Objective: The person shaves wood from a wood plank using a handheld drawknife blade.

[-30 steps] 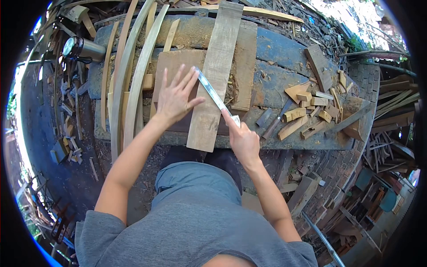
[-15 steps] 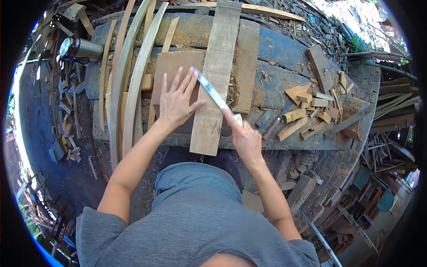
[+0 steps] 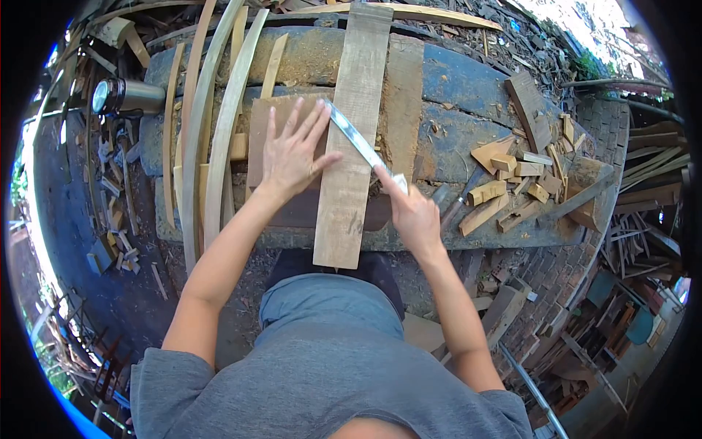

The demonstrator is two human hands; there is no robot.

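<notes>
A long grey-brown plank (image 3: 340,208) lies lengthwise over the workbench, its near end beyond the bench edge. A narrow shiny metal tool (image 3: 355,137) crosses it diagonally. My right hand (image 3: 417,219) is closed round the tool's pale handle, with the index finger stretched along it. My left hand (image 3: 292,150) lies spread on a brown board (image 3: 259,121) left of the plank, its fingertips by the tool's far end and its thumb over the plank's left edge. Another board (image 3: 402,95) lies to the right of the plank.
Long curved wood strips (image 3: 232,110) and a metal flask (image 3: 135,96) lie at the left of the bench (image 3: 450,80). Small wood blocks (image 3: 503,162), a dark board (image 3: 526,113) and a handled tool (image 3: 461,201) are at the right. Scrap wood lies around the bench.
The whole view has shifted slightly, with the bench lower in it. Both hands keep nearly the same pose, and the tool still lies across the plank.
</notes>
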